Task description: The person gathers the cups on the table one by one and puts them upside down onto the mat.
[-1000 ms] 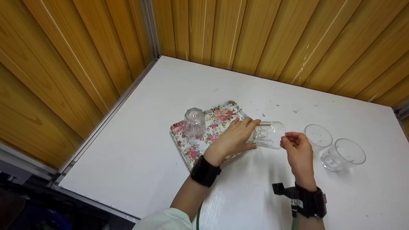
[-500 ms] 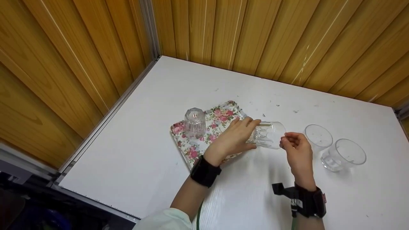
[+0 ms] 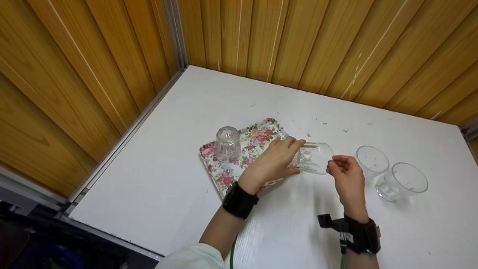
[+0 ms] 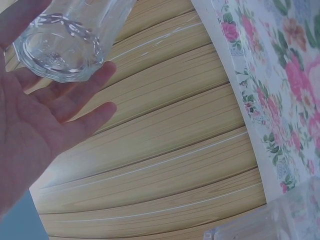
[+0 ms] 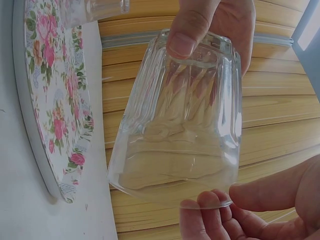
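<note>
Head view: the left hand [image 3: 274, 158] grips the base of a sideways glass tumbler [image 3: 315, 160]; the right hand [image 3: 348, 175] pinches its rim. At nine o'clock an upturned tumbler [image 3: 227, 144] stands on the floral tray [image 3: 259, 132]; two upright tumblers [image 3: 372, 161] [image 3: 402, 182] sit toward three. Left wrist: the left hand curves round the base. Right wrist: the pinch sits at five o'clock. Likely a two-handed turning step; next calls for steady holds.

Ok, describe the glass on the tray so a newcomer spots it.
On the white table, find the flowered tray. In the head view, a clear glass stands at its left side. It alone is upside down: two glasses off the tray stand mouth up, and the held glass is sideways.
</note>
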### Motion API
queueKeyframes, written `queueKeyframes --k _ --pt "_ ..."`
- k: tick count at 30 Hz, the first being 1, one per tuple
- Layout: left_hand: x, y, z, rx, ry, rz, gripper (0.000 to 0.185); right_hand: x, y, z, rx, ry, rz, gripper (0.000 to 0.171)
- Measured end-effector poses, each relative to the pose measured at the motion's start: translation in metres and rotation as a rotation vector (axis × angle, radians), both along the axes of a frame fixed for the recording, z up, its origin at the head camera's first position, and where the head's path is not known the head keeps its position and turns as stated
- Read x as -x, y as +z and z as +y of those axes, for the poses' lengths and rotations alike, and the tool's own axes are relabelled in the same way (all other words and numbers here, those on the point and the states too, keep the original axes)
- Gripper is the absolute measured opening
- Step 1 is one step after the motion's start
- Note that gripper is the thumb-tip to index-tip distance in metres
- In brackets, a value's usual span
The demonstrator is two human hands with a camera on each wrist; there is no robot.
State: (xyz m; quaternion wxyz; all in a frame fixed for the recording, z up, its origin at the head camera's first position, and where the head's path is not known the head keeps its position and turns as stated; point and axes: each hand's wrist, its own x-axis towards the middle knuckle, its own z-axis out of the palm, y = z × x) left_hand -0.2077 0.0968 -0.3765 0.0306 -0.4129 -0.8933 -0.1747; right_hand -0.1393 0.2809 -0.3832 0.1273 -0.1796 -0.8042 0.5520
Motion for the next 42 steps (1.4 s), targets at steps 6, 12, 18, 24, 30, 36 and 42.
queueKeyframes --k 6,12,18,24,30,36,42 --pt "0.0006 -0.0002 0.0000 -0.001 0.001 0.012 0.072 0.0018 -0.0021 -0.0007 0.012 -0.006 -0.013 0.025" --pt "0.0000 0.0010 -0.0007 -0.004 0.001 0.031 0.072 0.0018 -0.0009 -0.0018 0.019 -0.001 -0.014 0.026" --pt "-0.0008 0.0025 -0.0017 -0.020 -0.003 0.036 0.071 0.0005 0.0014 -0.0033 0.023 -0.012 -0.010 0.024" --pt "-0.0008 0.0035 -0.0019 -0.027 0.000 0.042 0.071 0.0006 0.0027 -0.0046 -0.002 -0.002 -0.012 0.024" --pt "-0.0010 0.0040 -0.0014 -0.027 0.006 0.050 0.071 0.0009 0.0025 -0.0047 0.001 -0.005 -0.009 0.024" --pt "-0.0010 0.0044 -0.0011 -0.024 0.014 0.033 0.071 0.0015 0.0012 -0.0051 0.009 0.000 -0.023 0.026" --pt "-0.0011 0.0045 -0.0017 -0.025 0.015 0.040 0.070 0.0022 -0.0005 -0.0059 0.016 0.000 -0.034 0.028"
